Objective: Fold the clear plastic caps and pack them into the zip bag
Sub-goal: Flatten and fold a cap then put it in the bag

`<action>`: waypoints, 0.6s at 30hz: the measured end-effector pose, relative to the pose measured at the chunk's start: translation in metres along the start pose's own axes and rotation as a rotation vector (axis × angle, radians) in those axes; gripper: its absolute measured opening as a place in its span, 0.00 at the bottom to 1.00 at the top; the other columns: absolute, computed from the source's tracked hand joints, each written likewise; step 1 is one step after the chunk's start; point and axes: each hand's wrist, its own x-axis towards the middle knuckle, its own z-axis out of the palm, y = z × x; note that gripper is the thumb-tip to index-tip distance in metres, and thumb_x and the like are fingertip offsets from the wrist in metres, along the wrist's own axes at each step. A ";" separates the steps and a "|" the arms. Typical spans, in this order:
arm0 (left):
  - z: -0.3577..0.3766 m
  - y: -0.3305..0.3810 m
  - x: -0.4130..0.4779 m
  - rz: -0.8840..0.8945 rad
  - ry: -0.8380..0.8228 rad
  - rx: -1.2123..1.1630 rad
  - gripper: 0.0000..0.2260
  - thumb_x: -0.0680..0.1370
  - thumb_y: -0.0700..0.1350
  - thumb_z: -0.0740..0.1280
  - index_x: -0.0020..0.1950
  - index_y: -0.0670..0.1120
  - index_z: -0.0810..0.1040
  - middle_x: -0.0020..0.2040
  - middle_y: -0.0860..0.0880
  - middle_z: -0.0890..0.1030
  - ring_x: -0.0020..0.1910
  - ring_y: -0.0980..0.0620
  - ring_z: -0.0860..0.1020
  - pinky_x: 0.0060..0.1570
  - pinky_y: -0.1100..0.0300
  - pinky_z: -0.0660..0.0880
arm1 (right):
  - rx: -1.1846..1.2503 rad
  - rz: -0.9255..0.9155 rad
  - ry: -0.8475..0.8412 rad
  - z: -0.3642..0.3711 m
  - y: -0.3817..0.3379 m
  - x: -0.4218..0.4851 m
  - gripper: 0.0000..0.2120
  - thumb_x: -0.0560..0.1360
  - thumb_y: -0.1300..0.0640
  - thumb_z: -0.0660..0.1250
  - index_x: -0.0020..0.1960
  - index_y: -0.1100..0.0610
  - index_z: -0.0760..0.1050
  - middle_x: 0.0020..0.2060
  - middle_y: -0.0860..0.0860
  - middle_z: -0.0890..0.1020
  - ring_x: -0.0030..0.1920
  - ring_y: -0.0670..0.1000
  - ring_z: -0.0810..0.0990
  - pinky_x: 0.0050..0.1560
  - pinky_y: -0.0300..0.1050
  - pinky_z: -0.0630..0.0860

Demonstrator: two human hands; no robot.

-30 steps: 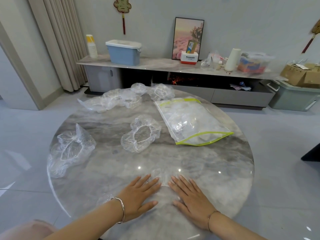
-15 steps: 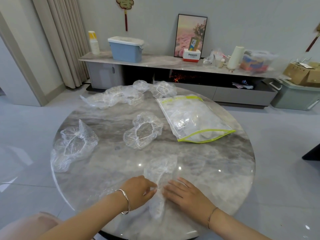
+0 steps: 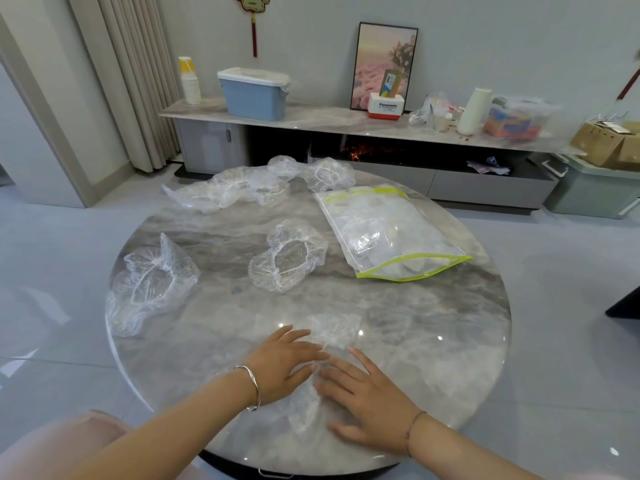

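1. The left hand [image 3: 284,365] is laid palm down with its fingers straight and spread. It presses on a clear plastic cap [image 3: 334,336], and nothing is gripped.
2. The right hand [image 3: 367,398] is laid flat on the same cap in the same way, just beside the left hand, with the fingertips nearly meeting.
3. The cap is seen flattened into a narrow strip under and between the 2 hands. It reaches past the fingertips and back towards the wrists.
4. A silver bangle [image 3: 255,388] is worn on the left wrist and a thin bracelet [image 3: 412,432] on the right.
5. Everything is borne by a round marble table [image 3: 440,344].
6. A 2nd cap [image 3: 287,259] lies beyond the left fingertips with its rim up. A 3rd cap [image 3: 152,285] lies crumpled well to that hand's left.
7. The zip bag [image 3: 388,233] lies beyond the right hand with clear plastic inside. Its yellow-green near end is parted.
8. A heap of caps [image 3: 235,192] is seen farthest from both hands.
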 end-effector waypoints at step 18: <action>-0.006 0.009 0.006 -0.518 0.025 -0.783 0.25 0.72 0.67 0.60 0.45 0.46 0.80 0.39 0.57 0.79 0.39 0.61 0.75 0.49 0.59 0.72 | 1.185 1.197 0.088 -0.019 0.034 0.030 0.05 0.76 0.61 0.65 0.43 0.59 0.70 0.27 0.49 0.77 0.26 0.46 0.74 0.33 0.43 0.72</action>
